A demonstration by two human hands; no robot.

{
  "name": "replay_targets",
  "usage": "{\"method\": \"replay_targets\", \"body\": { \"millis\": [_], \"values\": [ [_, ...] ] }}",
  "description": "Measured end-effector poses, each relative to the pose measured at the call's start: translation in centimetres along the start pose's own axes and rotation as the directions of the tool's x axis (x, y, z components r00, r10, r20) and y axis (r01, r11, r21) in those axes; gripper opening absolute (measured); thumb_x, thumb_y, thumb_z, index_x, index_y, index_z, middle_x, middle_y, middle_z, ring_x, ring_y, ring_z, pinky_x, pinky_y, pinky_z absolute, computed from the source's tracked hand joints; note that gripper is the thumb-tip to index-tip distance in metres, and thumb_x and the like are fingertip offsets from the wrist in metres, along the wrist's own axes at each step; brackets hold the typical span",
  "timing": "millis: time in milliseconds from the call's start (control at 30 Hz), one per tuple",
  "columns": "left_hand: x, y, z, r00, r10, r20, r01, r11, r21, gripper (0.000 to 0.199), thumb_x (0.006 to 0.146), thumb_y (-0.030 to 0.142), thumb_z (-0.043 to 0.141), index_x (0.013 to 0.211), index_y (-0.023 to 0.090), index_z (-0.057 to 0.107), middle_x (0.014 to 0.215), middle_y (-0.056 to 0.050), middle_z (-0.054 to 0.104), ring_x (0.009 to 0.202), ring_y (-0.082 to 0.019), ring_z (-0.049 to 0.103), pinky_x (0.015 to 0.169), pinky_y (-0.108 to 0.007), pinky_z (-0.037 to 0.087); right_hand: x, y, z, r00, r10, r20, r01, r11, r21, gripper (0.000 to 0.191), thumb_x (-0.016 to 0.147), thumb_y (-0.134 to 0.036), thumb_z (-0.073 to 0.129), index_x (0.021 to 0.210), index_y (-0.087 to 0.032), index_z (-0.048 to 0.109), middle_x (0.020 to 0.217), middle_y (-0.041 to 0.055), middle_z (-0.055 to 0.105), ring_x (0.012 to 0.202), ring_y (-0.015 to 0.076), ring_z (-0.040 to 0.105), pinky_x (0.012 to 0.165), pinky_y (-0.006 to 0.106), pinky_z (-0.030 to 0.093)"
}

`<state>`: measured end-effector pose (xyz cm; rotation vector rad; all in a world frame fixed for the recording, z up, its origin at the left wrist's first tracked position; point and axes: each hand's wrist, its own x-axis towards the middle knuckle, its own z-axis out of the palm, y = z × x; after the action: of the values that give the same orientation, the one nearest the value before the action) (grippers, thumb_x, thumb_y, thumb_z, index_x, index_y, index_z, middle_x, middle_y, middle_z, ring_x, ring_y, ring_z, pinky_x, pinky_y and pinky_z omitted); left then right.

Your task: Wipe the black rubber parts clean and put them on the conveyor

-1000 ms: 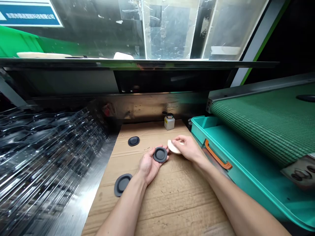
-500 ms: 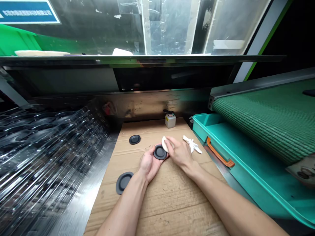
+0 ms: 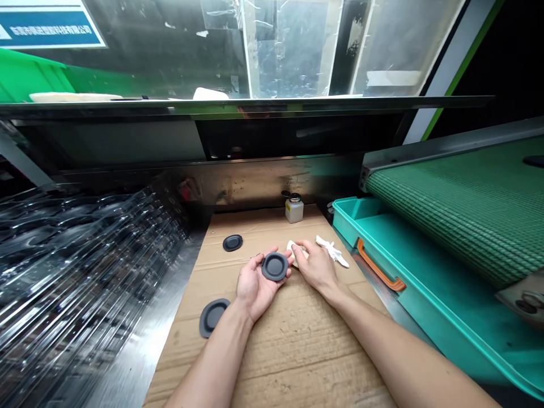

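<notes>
A dark grey, rounded-square lid-like part [image 3: 275,266] lies face up in my left hand [image 3: 254,290], resting on the fingers with the palm turned up. Just to its right, my right hand [image 3: 317,265] pinches a white pad [image 3: 290,247], partly hidden behind the fingers. The pad is close to the left fingertips and apart from the part's face. Two similar dark parts lie on the cardboard: a smaller one [image 3: 233,243] at the back left and a larger one [image 3: 213,317] by my left forearm. A crumpled white cloth [image 3: 332,251] lies beyond my right hand.
Cardboard [image 3: 297,351] covers the work surface, with a small white bottle [image 3: 294,208] at its back edge. Stacked clear plastic trays [image 3: 85,272] fill the left. On the right are a teal bin [image 3: 429,283] with an orange handle [image 3: 379,266] and a green conveyor belt [image 3: 467,192].
The white pad has moved right and down, away from the part's edge, with my right hand. My left hand has opened out flatter, and the dark part now tilts more toward me.
</notes>
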<state>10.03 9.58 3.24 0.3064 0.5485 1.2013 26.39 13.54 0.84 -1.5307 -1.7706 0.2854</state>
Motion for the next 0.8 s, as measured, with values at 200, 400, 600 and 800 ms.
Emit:
{"method": "replay_targets", "body": {
  "millis": [200, 400, 600, 800],
  "values": [
    [-0.6, 0.1, 0.5, 1.000, 0.005, 0.024, -0.007, 0.998, 0.063, 0.040, 0.090, 0.028, 0.052, 0.128, 0.015, 0.045, 0.129, -0.022, 0.057, 0.110, -0.033, 0.063, 0.083, -0.047, 0.053, 0.0, 0.2, 0.1, 1.000, 0.006, 0.007, -0.006, 1.000, -0.010, 0.029, 0.093, -0.045, 0.047, 0.105, -0.029, 0.068, 0.091, 0.0006, 0.073, 0.085, 0.0196, 0.067, 0.076, 0.028, 0.046],
    [-0.9, -1.7, 0.9, 0.923, 0.359, 0.136, -0.371, 0.745, 0.554, 0.074, 0.074, 0.024, 0.076, 0.137, 0.020, 0.037, 0.121, -0.014, 0.064, 0.114, -0.024, 0.060, 0.101, -0.039, 0.044, 0.1, 0.0, 0.0, 1.000, 0.008, 0.023, -0.008, 1.000, -0.013, 0.031, 0.093, -0.046, 0.046, 0.107, -0.029, 0.068, 0.093, 0.0014, 0.073, 0.089, 0.0199, 0.067, 0.077, 0.028, 0.047],
    [-1.8, -3.9, 1.6, 0.666, 0.541, 0.513, -0.680, 0.158, 0.716, 0.093, 0.068, 0.016, 0.079, 0.145, 0.028, 0.030, 0.134, -0.009, 0.054, 0.125, -0.024, 0.050, 0.112, -0.042, 0.034, 0.2, -0.3, -0.7, 0.997, 0.033, 0.076, -0.034, 0.999, 0.002, 0.030, 0.093, -0.042, 0.048, 0.108, -0.026, 0.068, 0.095, 0.0026, 0.073, 0.087, 0.0200, 0.067, 0.071, 0.028, 0.047],
    [-2.9, -4.0, 2.4, 0.703, 0.565, 0.431, -0.681, 0.362, 0.637, 0.089, 0.065, 0.013, 0.080, 0.142, 0.027, 0.036, 0.143, -0.012, 0.043, 0.134, -0.029, 0.039, 0.116, -0.042, 0.026, 0.2, -0.4, -0.8, 0.995, 0.057, 0.080, -0.057, 0.998, 0.008, 0.032, 0.093, -0.046, 0.047, 0.107, -0.027, 0.069, 0.091, 0.0033, 0.074, 0.087, 0.0210, 0.067, 0.071, 0.028, 0.048]
  ]
}}
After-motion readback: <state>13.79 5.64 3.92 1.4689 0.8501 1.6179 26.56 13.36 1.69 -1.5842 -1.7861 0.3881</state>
